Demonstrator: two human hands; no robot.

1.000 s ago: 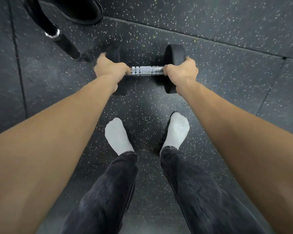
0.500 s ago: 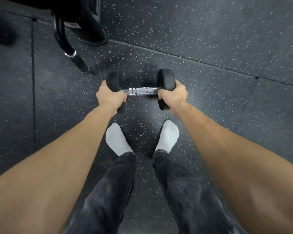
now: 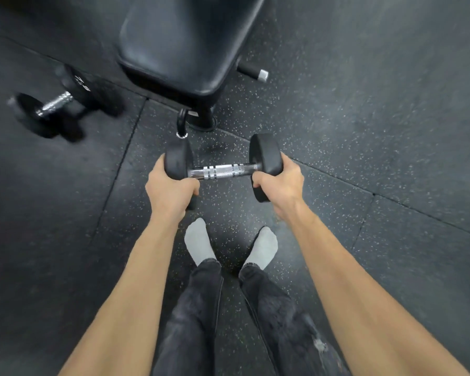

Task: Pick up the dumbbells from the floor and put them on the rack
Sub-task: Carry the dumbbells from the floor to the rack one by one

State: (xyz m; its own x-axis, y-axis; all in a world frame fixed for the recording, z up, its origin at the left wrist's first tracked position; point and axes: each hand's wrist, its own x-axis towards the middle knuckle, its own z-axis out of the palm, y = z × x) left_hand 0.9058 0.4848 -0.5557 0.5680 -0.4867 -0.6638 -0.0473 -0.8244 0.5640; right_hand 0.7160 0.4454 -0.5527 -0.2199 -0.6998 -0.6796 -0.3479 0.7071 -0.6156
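Both hands wrap the dumbbell (image 3: pixel 224 170), left hand (image 3: pixel 171 189) on one head, right hand (image 3: pixel 278 183) on the other, bar lying crosswise above the feet, while another dumbbell (image 3: pixel 63 101) waits far left.

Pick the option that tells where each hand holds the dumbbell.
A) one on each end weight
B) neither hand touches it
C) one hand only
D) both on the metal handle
A: the left hand wraps the left end weight and the right hand the right one, leaving the dumbbell handle bare.
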